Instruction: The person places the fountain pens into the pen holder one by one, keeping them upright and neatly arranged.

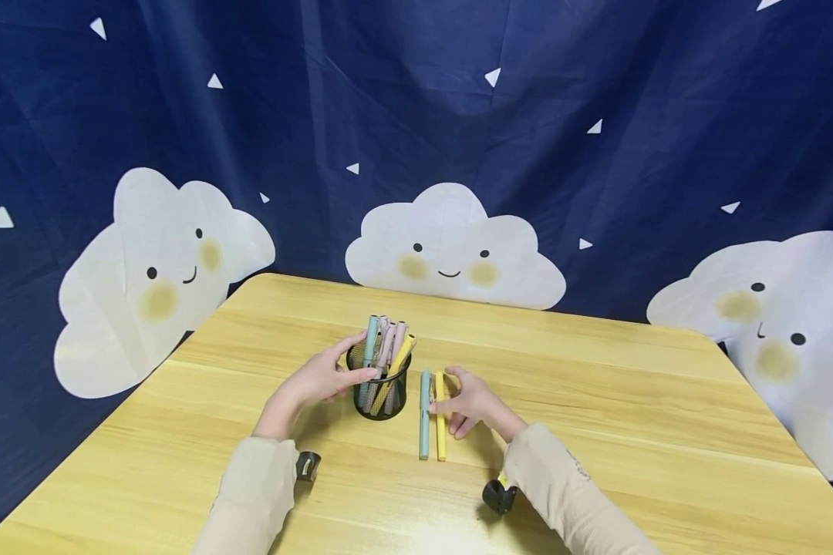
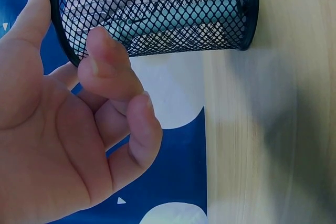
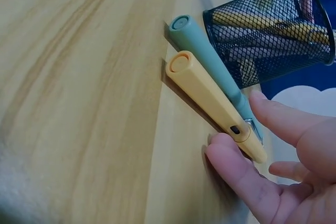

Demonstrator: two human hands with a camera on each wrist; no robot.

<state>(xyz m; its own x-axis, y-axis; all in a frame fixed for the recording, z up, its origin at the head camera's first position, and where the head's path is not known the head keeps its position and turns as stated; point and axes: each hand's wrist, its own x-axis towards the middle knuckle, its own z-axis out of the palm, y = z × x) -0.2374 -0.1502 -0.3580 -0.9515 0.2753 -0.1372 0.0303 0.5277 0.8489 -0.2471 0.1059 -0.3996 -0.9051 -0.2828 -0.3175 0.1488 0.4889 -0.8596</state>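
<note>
A black mesh pen holder (image 1: 379,397) stands upright, filled with several pens in teal, pale purple and yellow. My left hand (image 1: 322,376) grips it at the upper part, thumb across the near side; in the left wrist view the lower fingers bend loosely below the mesh. To its right, a teal pen (image 1: 425,416) and a yellow pen (image 1: 440,420) lie side by side on the table. My right hand (image 1: 475,402) straddles these two, the thumb (image 3: 275,116) at the teal pen's clip and a fingertip (image 3: 223,148) right beside the yellow pen.
The light wooden table (image 1: 597,385) has rounded far corners. Behind it hangs a dark blue curtain (image 1: 416,100) printed with white clouds and triangles. A black wrist device (image 1: 308,466) sits by the left sleeve, another black device (image 1: 498,497) by the right.
</note>
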